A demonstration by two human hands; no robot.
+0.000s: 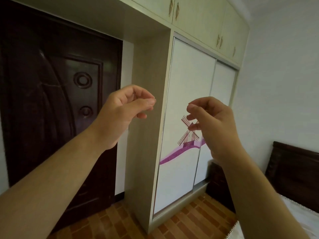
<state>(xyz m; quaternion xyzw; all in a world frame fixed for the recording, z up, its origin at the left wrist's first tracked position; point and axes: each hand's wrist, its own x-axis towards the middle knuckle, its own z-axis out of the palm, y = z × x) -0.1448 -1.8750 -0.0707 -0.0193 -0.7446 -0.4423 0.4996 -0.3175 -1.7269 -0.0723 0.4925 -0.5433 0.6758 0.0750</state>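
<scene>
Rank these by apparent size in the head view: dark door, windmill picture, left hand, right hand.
1. dark door
2. left hand and right hand tie: alike, both near the camera
3. windmill picture, partly behind the right hand

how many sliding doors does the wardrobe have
2. The left sliding door carries the windmill picture; the right sliding door sits beside it, nearer the headboard. The right hand covers part of both, but no third door shows.

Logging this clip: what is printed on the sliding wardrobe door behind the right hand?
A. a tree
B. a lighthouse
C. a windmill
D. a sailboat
C: a windmill with lattice sails shows on the sliding door, partly behind the right hand.
</scene>
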